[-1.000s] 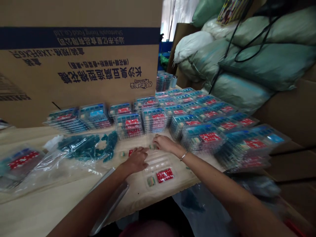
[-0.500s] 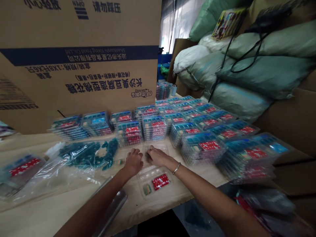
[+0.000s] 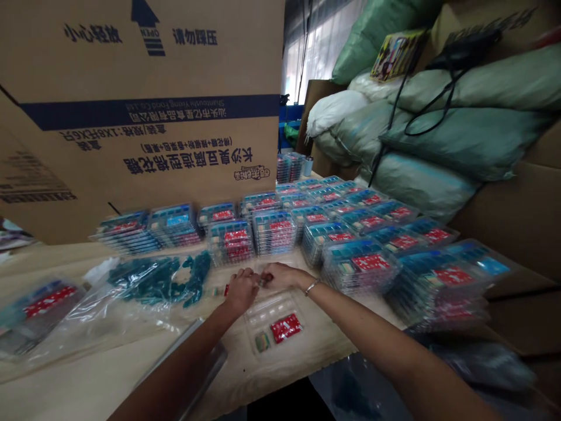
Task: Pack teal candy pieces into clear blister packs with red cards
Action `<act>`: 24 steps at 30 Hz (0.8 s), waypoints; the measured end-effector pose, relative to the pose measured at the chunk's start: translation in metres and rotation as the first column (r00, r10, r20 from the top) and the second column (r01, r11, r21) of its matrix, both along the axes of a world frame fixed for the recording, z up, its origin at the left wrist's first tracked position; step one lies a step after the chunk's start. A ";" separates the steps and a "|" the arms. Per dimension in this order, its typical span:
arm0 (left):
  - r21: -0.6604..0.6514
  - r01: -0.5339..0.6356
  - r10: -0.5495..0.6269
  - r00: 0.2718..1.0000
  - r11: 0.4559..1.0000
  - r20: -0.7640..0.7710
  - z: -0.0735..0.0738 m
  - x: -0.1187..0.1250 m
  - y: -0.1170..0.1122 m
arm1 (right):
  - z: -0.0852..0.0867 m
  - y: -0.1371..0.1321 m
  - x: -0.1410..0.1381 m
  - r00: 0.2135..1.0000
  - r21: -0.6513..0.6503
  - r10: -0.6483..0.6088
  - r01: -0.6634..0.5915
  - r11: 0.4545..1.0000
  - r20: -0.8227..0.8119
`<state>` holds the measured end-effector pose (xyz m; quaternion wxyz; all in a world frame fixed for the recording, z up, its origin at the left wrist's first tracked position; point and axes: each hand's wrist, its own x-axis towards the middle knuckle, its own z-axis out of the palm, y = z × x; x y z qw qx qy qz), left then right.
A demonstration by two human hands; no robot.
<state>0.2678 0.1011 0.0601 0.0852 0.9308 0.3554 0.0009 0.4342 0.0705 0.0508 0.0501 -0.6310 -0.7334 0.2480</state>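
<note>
Pale tabletop (image 3: 87, 362) before me | clear tray (image 3: 256, 318) with red packet (image 3: 286, 328) lies near my edge, probably for easy reach | left hand (image 3: 242, 289) half-curled, right hand (image 3: 278, 275) pinched, both angled inward beyond that tray; what either grips I cannot tell | stacked trays (image 3: 275, 234) behind, likely grouped to leave handling room

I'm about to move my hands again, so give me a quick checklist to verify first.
1. Red packet in the tray between your forearms: ok, it's there.
2. Left hand holding something: cannot tell, its underside is hidden.
3. Right hand gripping securely: cannot tell, too small to see.
4. Tray stack just beyond your hands: ok, upright.
5. Plastic bag by the blue pieces lying smooth: not ok, crumpled.
</note>
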 end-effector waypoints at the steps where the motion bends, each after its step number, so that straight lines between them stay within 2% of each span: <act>1: 0.000 0.016 -0.016 1.000 1.000 -0.001 0.000 0.001 0.000 | -0.001 0.000 0.002 1.000 -0.001 0.015 -0.015 1.000 -0.007; 7: -0.035 0.013 -0.013 1.000 0.999 -0.004 -0.004 0.004 0.005 | 0.007 0.008 0.008 0.996 -0.010 0.076 -0.076 0.997 0.050; 12: -0.056 -0.004 0.003 1.000 0.998 -0.018 -0.012 0.000 0.004 | 0.019 0.014 -0.007 0.972 0.054 0.151 -0.163 0.985 0.180; 17: -0.063 -0.019 0.022 0.999 0.998 0.043 -0.015 -0.004 0.000 | 0.023 0.015 -0.019 0.949 0.096 0.190 -0.220 0.971 0.250; 21: -0.109 -0.006 0.013 0.998 0.994 0.065 -0.013 -0.007 -0.001 | 0.023 0.017 -0.009 0.944 0.068 0.206 -0.230 0.971 0.258; 24: -0.130 -0.011 0.021 0.996 0.992 0.081 -0.012 -0.007 0.000 | 0.022 0.019 0.000 0.957 0.023 0.212 -0.220 0.975 0.196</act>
